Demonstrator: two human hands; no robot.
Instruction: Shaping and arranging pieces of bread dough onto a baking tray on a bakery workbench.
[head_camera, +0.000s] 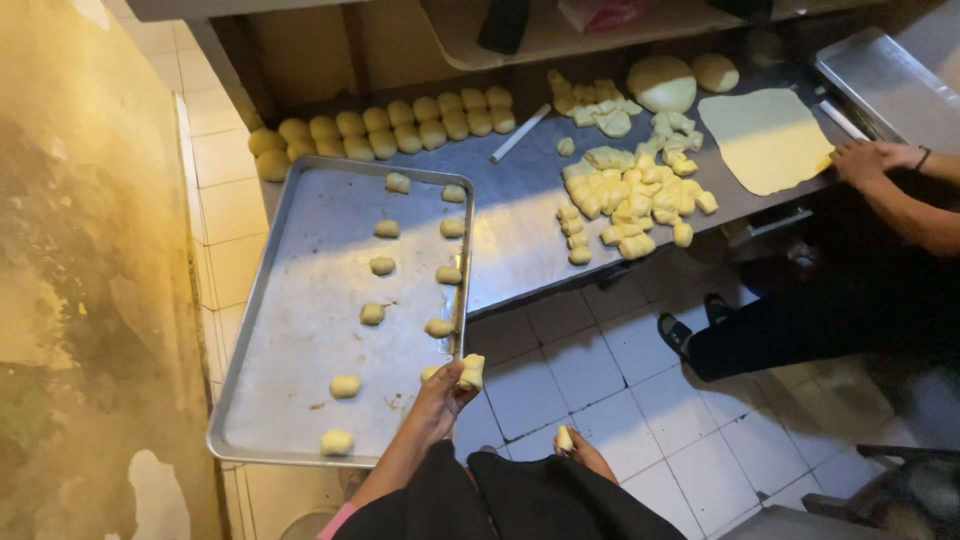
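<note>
**Dough pieces going onto the tray**

Left hand is pinching a small dough piece w/ fingers closed on it, just at the near right rim of the metal tray. Right hand is curling around a second, smaller dough bit lower down, over the tiled floor.

To do it well, I'd judge: keep continuing the right-hand column, spacing even w/ the pieces already in two rows, not touching.

A co-worker's hand is pressing on a flat dough sheet on the steel table. No readable labels; something pinkish, maybe a pkg, is sitting on the shelf above, too blurred to tell.
</note>
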